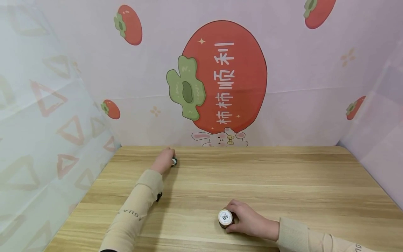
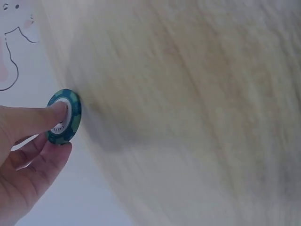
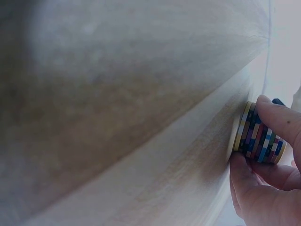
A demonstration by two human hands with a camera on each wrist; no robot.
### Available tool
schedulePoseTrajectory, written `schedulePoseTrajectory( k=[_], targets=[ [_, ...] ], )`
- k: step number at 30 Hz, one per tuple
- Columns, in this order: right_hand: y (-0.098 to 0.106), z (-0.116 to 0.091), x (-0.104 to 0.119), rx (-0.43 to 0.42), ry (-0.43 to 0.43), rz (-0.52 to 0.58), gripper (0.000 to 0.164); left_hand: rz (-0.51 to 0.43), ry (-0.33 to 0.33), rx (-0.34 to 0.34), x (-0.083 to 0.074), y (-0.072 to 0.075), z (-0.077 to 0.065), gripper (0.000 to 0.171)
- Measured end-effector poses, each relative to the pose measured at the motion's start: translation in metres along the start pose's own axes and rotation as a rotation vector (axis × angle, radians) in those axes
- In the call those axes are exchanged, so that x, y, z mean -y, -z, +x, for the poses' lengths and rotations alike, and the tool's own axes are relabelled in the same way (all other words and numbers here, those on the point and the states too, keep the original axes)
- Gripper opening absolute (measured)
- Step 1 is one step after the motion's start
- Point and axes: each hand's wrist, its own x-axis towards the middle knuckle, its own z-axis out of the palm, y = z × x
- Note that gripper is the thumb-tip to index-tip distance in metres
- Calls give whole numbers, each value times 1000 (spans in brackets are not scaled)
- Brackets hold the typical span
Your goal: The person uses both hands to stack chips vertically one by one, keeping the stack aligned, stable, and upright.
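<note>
In the head view my left hand point(image 1: 164, 161) reaches to the far left part of the table. Between thumb and fingers it pinches a green poker chip point(image 2: 74, 115) with a white centre, tilted up on edge close to the wood in the left wrist view. Nearer the front, my right hand point(image 1: 250, 219) grips a stack of poker chips point(image 1: 225, 217) from its right side. The top chip is white and marked 50. Bands of several colours line the stack's side in the right wrist view, where the thumb and fingers point(image 3: 247, 181) curl round it.
The wood-grain table point(image 1: 283, 182) runs back to a wall sheet point(image 1: 292, 115) printed with red persimmons. Another printed sheet point(image 1: 41, 140) hangs along the left side. A small dark object point(image 1: 159, 196) shows beside the left sleeve; what it is cannot be told.
</note>
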Motion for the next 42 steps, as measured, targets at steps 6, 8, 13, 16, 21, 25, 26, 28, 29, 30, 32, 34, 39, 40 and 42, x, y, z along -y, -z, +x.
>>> schedulePoseTrajectory(
  k=[6, 8, 13, 16, 21, 25, 26, 28, 29, 30, 32, 34, 39, 40, 42],
  targets=[
    [0, 0, 0, -2, 4, 11, 38, -15, -2, 3, -7, 7, -5, 6],
    [0, 0, 0, -1, 5, 12, 38, -10, 2, 9, -11, 9, -5, 7],
    [-1, 0, 0, -5, 14, 0, 38, 23, -38, 17, -18, 12, -10, 6],
    [-1, 0, -1, -11, 18, -8, 38, 36, -85, 14, -23, 13, -14, 6],
    [-1, 0, 0, -8, 11, -6, 38, 50, -164, -4, -33, 13, -22, 5],
    [0, 0, 0, -6, 11, -4, 37, 49, -208, 4, -42, 12, -27, 7],
    [0, 0, 0, -5, 10, -2, 37, 42, -212, 10, -44, 11, -28, 8],
    [0, 0, 0, -6, 9, 0, 37, 37, -223, 16, -49, 11, -32, 8],
    [0, 0, 0, -5, 8, 1, 37, 32, -228, 20, -51, 12, -33, 9],
    [0, 0, 0, -5, 7, 2, 38, 25, -230, 23, -54, 12, -36, 9],
    [0, 0, 0, -5, 6, 3, 38, 22, -240, 28, -60, 13, -39, 10],
    [0, 0, 0, -4, 6, 4, 38, 13, -248, 40, -66, 15, -43, 10],
    [0, 0, 0, 3, -1, 9, 38, 1, -294, 58, -80, 17, -53, 10],
    [0, 0, 0, 5, -2, 11, 38, -2, -312, 56, -82, 18, -55, 10],
    [0, 0, 0, 7, -4, 12, 38, -10, -336, 55, -87, 18, -59, 11]
  ],
)
